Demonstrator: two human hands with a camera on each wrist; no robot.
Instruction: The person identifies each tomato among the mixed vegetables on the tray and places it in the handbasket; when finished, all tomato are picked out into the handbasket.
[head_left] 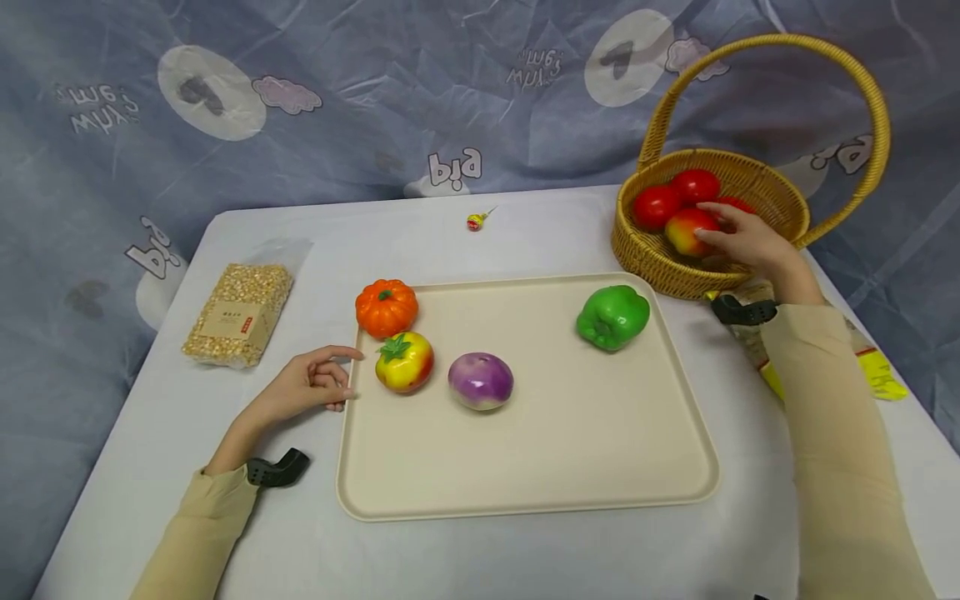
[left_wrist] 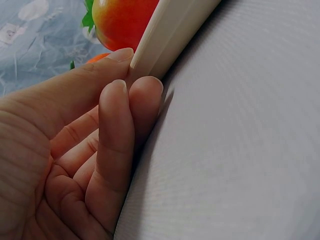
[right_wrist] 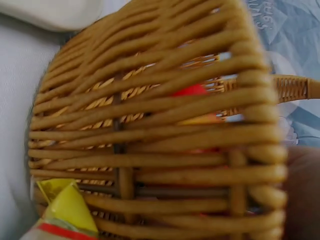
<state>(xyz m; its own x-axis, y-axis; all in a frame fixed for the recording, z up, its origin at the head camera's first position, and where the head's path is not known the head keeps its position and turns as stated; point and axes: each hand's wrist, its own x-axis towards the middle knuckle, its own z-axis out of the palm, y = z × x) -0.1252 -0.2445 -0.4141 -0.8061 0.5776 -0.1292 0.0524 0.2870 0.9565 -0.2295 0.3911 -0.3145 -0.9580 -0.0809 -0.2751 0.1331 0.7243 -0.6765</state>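
Observation:
At the left edge of a beige tray (head_left: 555, 475), my left hand (head_left: 311, 385) pinches the rim. The left wrist view shows its thumb at the rim and fingertips below it. Near that hand lie an orange pumpkin (head_left: 386, 308) and a yellow-red tomato (head_left: 405, 363) with green leaves. A purple eggplant (head_left: 481, 382) and a green bell pepper (head_left: 613, 317) also sit on the tray. My right hand (head_left: 753, 243) reaches into a wicker basket (head_left: 660, 271) and grips a red-and-yellow fruit (head_left: 688, 232). Red tomatoes (head_left: 696, 185) lie beside it. Basket weave mostly hides this hand in the right wrist view.
A clear bag of corn kernels (head_left: 238, 317) lies at the left. At the back is a small wrapped lollipop (head_left: 476, 222). A yellow-ended packet (head_left: 879, 373) lies partly under the right sleeve. The basket's tall handle (head_left: 873, 108) arches above the right hand.

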